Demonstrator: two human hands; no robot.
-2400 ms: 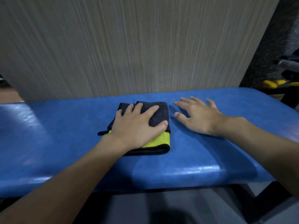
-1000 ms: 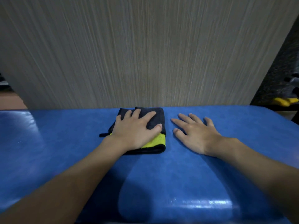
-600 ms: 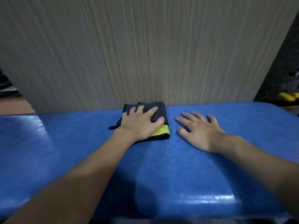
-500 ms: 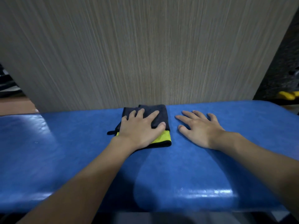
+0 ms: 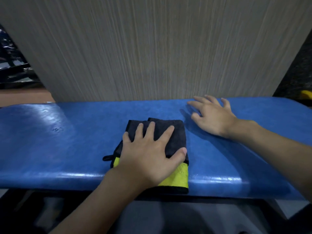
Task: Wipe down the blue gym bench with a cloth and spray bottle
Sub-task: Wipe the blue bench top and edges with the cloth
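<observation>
Microfibre cloth (image 5: 178, 139), folded, black-and-yellow, lower centre at near edge of blue padded table (image 5: 67, 141) | pinned flat under left hand (image 5: 148, 156), fingers (image 5: 148, 130) spread | right hand (image 5: 214, 119) splayed, empty, upper right | judged soft, light; best pressed mid-fold.

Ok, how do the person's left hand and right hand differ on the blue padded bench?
The left hand presses flat on the folded black-and-yellow cloth; the right hand rests on the bare blue padded bench. The left hand sits by the near edge, the right hand by the far edge. Both are open with fingers spread.
</observation>
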